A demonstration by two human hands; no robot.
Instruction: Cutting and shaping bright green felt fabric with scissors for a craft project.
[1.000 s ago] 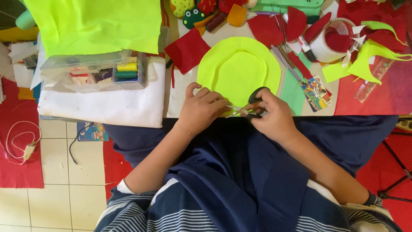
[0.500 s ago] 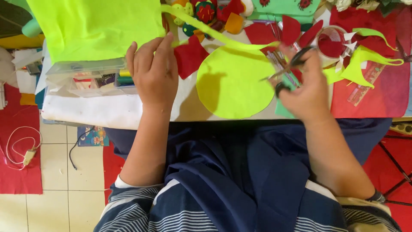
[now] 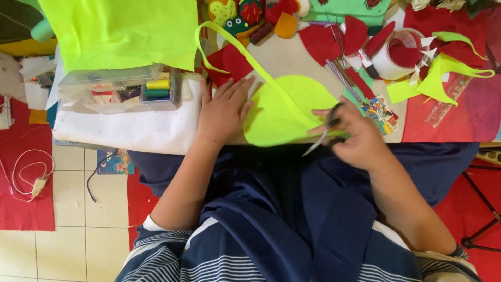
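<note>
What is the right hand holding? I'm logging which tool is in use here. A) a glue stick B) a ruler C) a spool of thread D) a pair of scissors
D: the right hand grips a pair of scissors, blades pointing toward the person, at the edge of the yellow-green felt circle, while the left hand lies flat beside the circle.

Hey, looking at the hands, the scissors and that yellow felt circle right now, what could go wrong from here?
The right hand holds the scissors with the blades pointing toward the lap, so a slip might jab the dark blue clothing.

The left hand lies flat beside the yellow felt circle, close to any cut line; fingers may get nicked.

The long trimmed strip trails across the clutter and could snag.
</note>
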